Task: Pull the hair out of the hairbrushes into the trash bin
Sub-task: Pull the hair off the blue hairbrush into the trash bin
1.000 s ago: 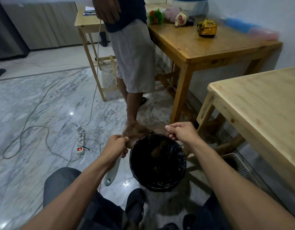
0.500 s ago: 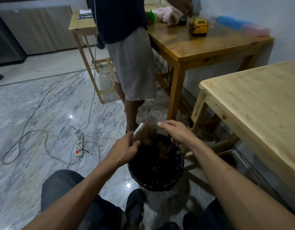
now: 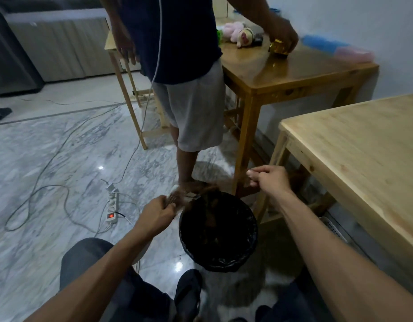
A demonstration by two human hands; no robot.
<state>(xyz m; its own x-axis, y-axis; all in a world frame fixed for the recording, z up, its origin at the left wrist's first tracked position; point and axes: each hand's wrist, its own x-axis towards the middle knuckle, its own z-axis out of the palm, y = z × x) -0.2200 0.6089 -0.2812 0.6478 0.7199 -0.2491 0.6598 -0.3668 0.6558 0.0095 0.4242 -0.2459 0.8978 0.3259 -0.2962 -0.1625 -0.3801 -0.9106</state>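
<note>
Marble floor (image 3: 50, 159), black-lined trash bin (image 3: 218, 261) between feet. Left hand (image 3: 155, 214) clenched on hairbrush (image 3: 181, 196) at bin's far-left rim. Right hand (image 3: 269, 180), half second ago at brush, now drawn right past far rim, grip pinching brown hair (image 3: 209, 189) (strand stretched, blurred). Clump nearly free; drop into bin next.

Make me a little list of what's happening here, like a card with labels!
left hand: left hand closed on the hairbrush, beside the bin's rim
right hand: right hand raised past the bin, fingertips pinched; blurred brown hair seems to stretch from the brush toward it
bin: black trash bin on the floor, brown hair clumps inside
floor: power strip with red switch, and cables
other person: standing person touching a gold toy on the far table
</note>
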